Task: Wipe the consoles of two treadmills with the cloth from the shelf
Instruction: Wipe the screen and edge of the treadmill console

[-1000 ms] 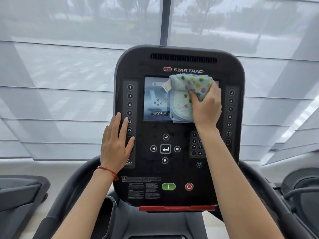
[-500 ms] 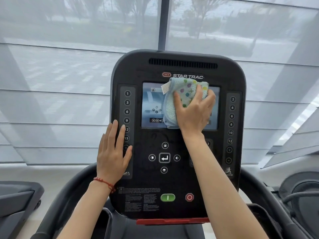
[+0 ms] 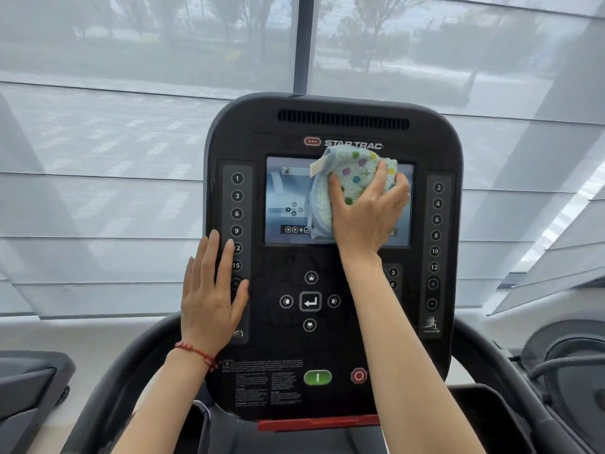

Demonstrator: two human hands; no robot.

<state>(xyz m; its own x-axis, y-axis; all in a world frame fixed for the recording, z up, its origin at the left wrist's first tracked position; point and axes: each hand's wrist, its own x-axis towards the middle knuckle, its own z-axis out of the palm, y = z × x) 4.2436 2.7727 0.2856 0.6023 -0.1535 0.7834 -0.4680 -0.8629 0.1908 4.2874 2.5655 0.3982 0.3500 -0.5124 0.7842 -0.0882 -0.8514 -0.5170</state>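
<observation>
A black treadmill console [image 3: 334, 126] fills the middle of the head view, with a lit screen [image 3: 284, 198] in its upper half. My right hand [image 3: 366, 214] presses a bunched pale blue cloth [image 3: 353, 172] with coloured dots against the right part of that screen. The cloth hides the screen's upper right area. My left hand [image 3: 209, 290] lies flat, fingers together, on the console's left edge over the numbered button strip, holding nothing. A red string bracelet circles its wrist.
Curved black handrails [image 3: 491, 355] run down both sides of the console. A green start button [image 3: 317, 377] and red stop button [image 3: 358, 375] sit low on the panel. Parts of neighbouring machines show at far left [image 3: 29, 388] and far right [image 3: 569, 362]. A blind-covered window lies behind.
My right hand has slid the cloth leftward from the screen's right edge toward its middle and tilted it. My left hand stays on the console's left edge. The view has shifted slightly.
</observation>
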